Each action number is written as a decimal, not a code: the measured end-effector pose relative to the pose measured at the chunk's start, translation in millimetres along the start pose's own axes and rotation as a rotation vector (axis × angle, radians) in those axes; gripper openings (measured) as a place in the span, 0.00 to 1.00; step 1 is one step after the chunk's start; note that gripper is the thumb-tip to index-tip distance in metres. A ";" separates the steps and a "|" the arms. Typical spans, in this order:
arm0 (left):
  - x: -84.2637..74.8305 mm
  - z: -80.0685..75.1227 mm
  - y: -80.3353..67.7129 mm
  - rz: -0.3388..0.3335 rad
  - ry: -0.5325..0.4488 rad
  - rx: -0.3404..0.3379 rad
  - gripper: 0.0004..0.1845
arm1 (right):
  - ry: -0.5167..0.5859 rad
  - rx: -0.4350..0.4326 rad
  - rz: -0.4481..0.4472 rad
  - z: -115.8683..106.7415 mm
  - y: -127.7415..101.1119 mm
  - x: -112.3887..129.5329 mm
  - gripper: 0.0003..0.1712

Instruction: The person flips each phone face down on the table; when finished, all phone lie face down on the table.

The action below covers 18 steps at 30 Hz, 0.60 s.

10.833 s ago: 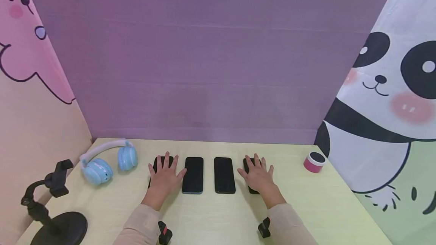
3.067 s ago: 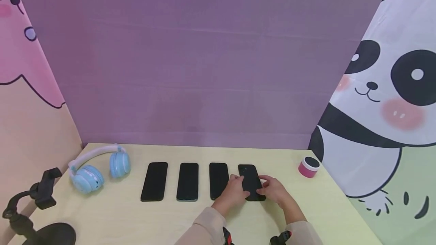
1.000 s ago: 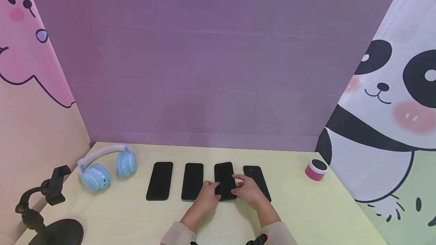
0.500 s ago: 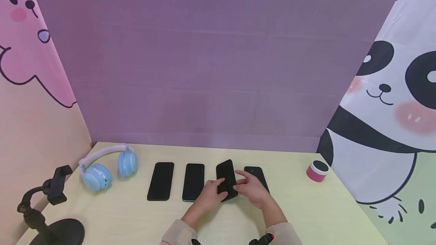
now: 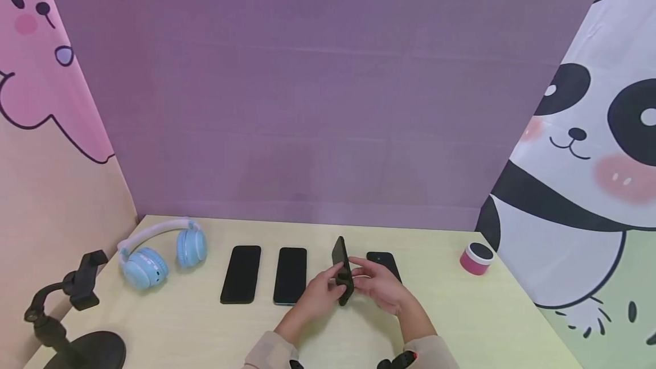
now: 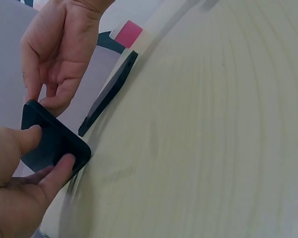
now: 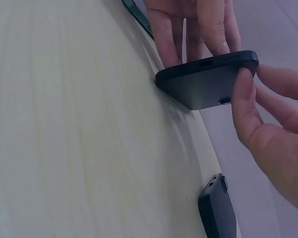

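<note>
I see the third phone (image 5: 341, 269) tipped up on its long edge on the tabletop (image 5: 487, 318), between the flat second phone (image 5: 290, 275) and the right-end phone (image 5: 384, 263), which is partly hidden behind my right hand (image 5: 379, 286). My left hand (image 5: 320, 295) pinches its near end, thumb on one face and fingers on the other; the right hand's fingers and thumb curl onto the other side. Leftmost phone (image 5: 241, 274), blue headphones (image 5: 154, 246), black stand (image 5: 66, 312) and pink pot (image 5: 476, 258) sit clear of both hands.
</note>
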<state>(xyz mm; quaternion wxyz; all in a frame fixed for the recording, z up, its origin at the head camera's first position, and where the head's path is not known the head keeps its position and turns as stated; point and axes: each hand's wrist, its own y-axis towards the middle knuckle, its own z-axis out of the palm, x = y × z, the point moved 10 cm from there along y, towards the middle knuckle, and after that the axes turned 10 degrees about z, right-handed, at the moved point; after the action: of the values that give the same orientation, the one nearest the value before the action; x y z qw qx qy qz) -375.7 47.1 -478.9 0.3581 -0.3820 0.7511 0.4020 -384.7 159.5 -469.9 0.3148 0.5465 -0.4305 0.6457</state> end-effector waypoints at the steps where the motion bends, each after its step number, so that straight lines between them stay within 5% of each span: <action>1: 0.8 0.5 0.0 -0.003 -0.031 -0.005 0.28 | -0.004 0.005 -0.003 1.2 0.2 0.3 0.34; 13: 12.9 3.3 0.1 -0.006 -0.317 -0.076 0.29 | -0.023 0.029 -0.008 8.9 5.7 -2.9 0.34; 18: 10.9 0.0 -0.2 -0.003 -0.360 -0.098 0.28 | -0.027 0.037 -0.011 12.1 6.5 -3.5 0.34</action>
<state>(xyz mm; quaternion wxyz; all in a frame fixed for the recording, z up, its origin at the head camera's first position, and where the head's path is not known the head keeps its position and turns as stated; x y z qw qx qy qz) -380.4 43.9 -488.1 0.4685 -0.3219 0.6538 0.4994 -384.4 146.0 -474.3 0.3026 0.5631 -0.4196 0.6444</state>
